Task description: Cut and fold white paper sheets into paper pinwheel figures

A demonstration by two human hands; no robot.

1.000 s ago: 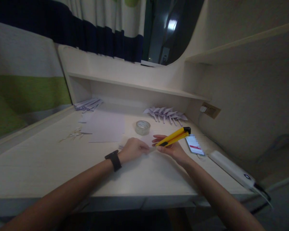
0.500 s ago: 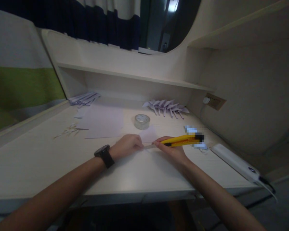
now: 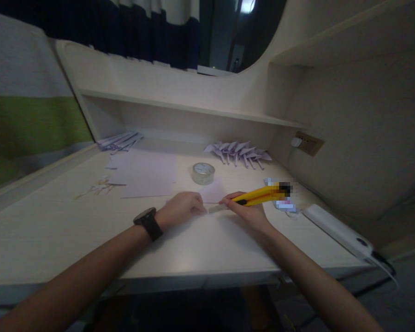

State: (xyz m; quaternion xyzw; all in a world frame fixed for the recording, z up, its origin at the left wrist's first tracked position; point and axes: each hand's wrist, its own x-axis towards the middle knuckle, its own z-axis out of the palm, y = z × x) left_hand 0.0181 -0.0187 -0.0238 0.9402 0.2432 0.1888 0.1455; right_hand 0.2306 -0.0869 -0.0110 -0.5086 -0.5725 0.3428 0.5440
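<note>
2 hands | R hand [image 3: 246,210] grips yellow cutter [image 3: 261,195] | blade tip unclear | L hand [image 3: 181,210] pins paper [image 3: 212,191]

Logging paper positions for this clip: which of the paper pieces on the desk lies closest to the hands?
The small paper slip just behind the left hand and right hand. The large sheet and folded paper pile lie farther back.

tape roll [image 3: 203,172], folded paper cranes [image 3: 238,151], power strip [image 3: 337,231]

A person is showing two bare forearms without sleeves, wearing a black wristwatch [image 3: 147,222] with a dark band on the left wrist.
</note>
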